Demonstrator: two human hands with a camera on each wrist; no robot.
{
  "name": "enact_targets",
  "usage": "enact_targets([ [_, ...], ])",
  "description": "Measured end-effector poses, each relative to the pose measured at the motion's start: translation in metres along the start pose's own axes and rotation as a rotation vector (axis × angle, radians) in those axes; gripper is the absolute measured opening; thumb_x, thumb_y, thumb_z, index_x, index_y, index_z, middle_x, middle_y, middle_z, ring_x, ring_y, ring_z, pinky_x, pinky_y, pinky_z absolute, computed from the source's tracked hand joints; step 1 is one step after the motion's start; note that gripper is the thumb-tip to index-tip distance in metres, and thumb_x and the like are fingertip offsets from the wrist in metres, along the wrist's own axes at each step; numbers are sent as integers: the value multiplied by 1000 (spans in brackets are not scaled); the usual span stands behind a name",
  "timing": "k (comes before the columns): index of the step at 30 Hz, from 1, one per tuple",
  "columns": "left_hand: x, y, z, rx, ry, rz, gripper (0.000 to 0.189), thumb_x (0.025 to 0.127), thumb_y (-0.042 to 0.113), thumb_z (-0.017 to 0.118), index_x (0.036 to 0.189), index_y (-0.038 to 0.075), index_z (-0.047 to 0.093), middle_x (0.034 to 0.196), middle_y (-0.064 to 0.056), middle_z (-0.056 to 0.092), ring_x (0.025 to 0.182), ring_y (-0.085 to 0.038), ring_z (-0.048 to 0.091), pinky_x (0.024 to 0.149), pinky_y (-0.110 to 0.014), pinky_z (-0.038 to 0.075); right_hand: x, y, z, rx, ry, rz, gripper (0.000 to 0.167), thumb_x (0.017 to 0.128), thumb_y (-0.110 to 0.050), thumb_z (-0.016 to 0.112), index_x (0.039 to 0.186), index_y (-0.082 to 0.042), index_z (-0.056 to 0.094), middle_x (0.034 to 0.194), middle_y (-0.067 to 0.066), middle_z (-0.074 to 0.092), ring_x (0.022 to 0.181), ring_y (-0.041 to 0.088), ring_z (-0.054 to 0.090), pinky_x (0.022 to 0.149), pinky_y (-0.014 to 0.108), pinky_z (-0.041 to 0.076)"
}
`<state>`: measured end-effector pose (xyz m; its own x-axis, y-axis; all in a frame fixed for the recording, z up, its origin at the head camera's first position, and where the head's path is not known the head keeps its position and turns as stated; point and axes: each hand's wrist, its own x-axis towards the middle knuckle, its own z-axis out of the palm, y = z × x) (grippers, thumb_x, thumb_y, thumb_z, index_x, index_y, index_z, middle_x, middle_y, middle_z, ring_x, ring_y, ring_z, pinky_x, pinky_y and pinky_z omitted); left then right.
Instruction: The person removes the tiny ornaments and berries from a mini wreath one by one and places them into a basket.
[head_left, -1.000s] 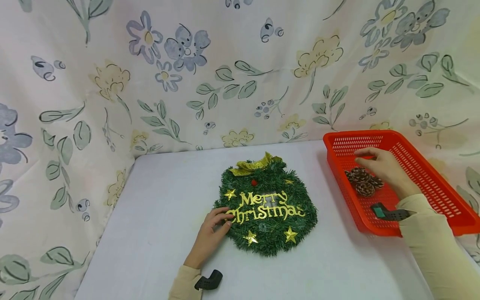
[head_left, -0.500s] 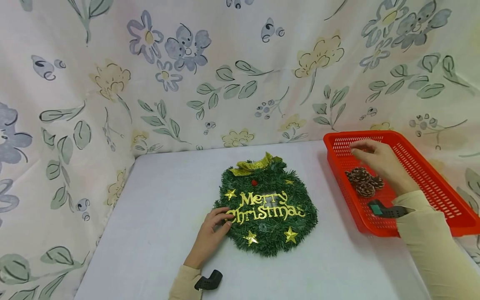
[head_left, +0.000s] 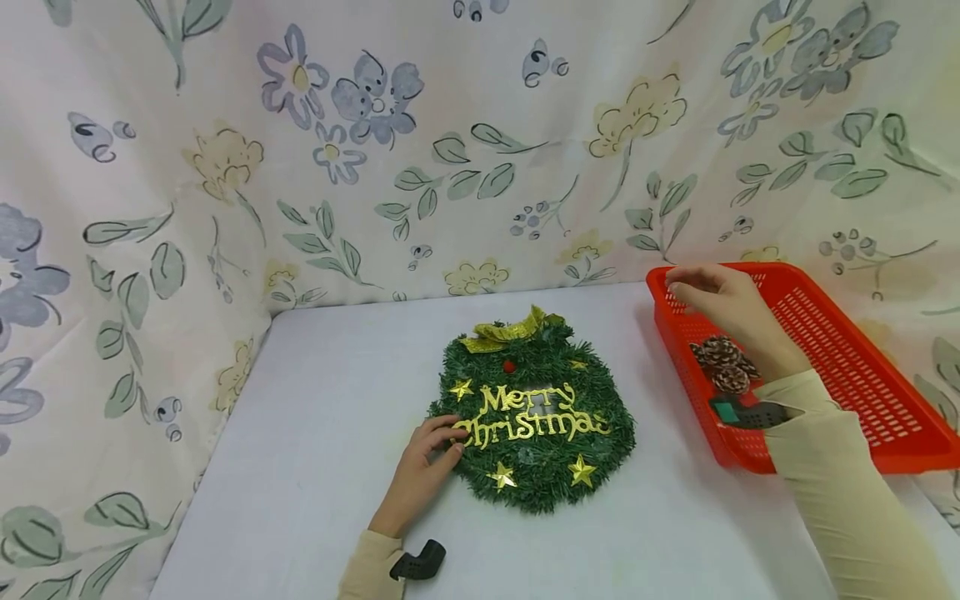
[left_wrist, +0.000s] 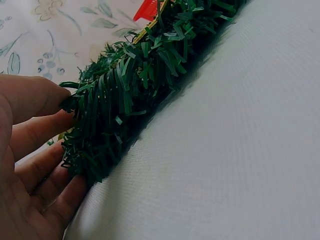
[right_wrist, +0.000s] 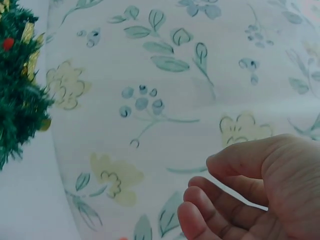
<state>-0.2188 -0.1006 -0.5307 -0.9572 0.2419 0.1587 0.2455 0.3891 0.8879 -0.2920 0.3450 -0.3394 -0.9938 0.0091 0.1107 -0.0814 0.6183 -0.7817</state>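
A green tinsel wreath [head_left: 536, 483] lies on the white-covered table, with gold "Merry Christmas" lettering [head_left: 536, 423], gold stars, a red berry [head_left: 509, 366] and a gold bow [head_left: 504, 333]. My left hand [head_left: 423, 467] touches its left edge with relaxed fingers; in the left wrist view the fingertips meet the tinsel [left_wrist: 130, 85]. Over the red basket [head_left: 723, 454] hovers my right hand [head_left: 723, 304], fingers loosely bent, nothing visible between them. Several brown pine cones [head_left: 723, 362] lie in the basket, partly hidden by that arm. The right wrist view shows the same hand [right_wrist: 250, 190] with a gap between thumb and fingers.
A floral curtain [head_left: 450, 150] hangs behind and to the left of the table [head_left: 330, 400]. The basket stands at the table's right side, its walls raised around the pine cones.
My right hand has shifted left and a little away from me, from above the pine cones towards the basket's far left rim. The left hand and the wreath have stayed put.
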Motion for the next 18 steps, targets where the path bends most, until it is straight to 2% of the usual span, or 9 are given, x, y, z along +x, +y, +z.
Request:
enact_targets([
  [7, 0, 1, -1, -1, -1, 3, 21, 102, 23, 63, 122, 25, 71, 149, -1, 53, 135, -25, 50, 102, -36, 46, 7, -21, 15, 96, 3, -86, 41, 103, -32, 61, 133, -3, 60, 105, -27, 65, 95, -1, 62, 78, 17, 55],
  [18, 0, 1, -1, -4, -4, 23, 22, 101, 21, 64, 123, 21, 71, 149, -3, 53, 137, -26, 48, 103, -37, 46, 14, -43, 40, 163, -43, -183, 30, 103, -22, 60, 127, -3, 63, 103, -21, 66, 93, 8, 62, 76, 18, 54],
])
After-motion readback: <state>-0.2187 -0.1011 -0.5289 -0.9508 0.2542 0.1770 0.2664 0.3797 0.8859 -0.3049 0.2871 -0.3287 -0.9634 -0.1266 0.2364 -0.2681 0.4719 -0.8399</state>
